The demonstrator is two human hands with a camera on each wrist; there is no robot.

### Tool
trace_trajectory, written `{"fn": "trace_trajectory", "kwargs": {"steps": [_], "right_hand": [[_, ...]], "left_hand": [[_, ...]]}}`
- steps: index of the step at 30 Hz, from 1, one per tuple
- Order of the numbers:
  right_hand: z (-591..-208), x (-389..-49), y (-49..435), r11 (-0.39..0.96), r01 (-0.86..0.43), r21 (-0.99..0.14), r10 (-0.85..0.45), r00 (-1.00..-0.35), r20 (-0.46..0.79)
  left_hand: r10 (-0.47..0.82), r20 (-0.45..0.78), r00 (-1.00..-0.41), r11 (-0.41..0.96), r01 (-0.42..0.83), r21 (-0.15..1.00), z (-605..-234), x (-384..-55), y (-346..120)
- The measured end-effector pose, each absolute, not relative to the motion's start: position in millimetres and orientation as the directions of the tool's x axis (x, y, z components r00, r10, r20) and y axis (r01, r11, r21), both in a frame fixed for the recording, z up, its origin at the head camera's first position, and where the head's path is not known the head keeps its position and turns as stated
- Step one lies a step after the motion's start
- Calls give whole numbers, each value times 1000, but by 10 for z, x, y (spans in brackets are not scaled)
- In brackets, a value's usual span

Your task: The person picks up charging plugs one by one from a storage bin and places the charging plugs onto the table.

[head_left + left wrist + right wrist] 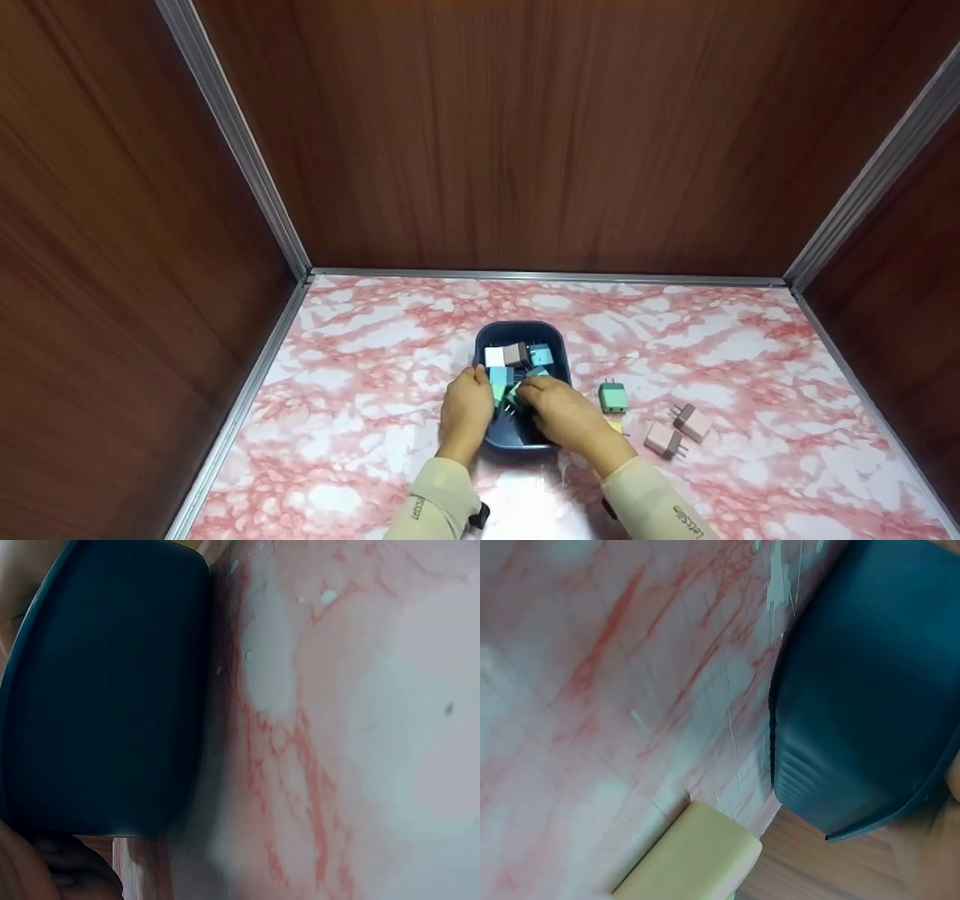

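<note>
A dark blue plastic bin (521, 448) stands on the table, holding several plug-in chargers. Among them are a white charger (494, 356), a pink-and-brown charger (514, 354) and a blue charger (540, 355). My left hand (466, 409) grips the bin's left rim, beside a light green charger (497, 394). Reaching over the right rim, my right hand (562, 412) pinches a green charger (514, 394) inside the bin, its metal prongs pointing down. The fingers partly cover it. Both wrist views show mostly the bin's outer wall (112, 705), (870, 690).
Right of the bin lie a green charger (613, 397) and two pink-and-brown chargers (691, 422), (663, 439). A yellow charger (694, 855) is half hidden behind my right wrist in the head view. Wood-look panels (525, 135) with metal edging enclose the red-and-white marbled table (360, 420).
</note>
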State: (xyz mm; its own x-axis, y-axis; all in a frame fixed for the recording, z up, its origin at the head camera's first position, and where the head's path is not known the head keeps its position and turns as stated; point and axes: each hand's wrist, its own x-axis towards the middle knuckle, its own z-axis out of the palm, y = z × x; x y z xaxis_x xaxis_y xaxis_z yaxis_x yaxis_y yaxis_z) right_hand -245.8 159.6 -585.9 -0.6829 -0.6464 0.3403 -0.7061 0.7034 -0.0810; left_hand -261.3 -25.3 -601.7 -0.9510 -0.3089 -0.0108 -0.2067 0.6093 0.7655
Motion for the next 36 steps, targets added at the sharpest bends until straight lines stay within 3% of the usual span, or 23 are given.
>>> {"fn": "trace_trajectory", "kwargs": {"steps": [18, 36], "right_hand": [[-5902, -2551, 1515, 683, -730, -34, -677, -649, 346], [-5934, -2587, 1407, 716, -698, 6, -667, -682, 301]], "left_hand": [[-314, 0, -950, 609, -201, 767, -6030, -2607, -244], [-312, 18, -950, 608, -185, 772, -6062, -2624, -248]]}}
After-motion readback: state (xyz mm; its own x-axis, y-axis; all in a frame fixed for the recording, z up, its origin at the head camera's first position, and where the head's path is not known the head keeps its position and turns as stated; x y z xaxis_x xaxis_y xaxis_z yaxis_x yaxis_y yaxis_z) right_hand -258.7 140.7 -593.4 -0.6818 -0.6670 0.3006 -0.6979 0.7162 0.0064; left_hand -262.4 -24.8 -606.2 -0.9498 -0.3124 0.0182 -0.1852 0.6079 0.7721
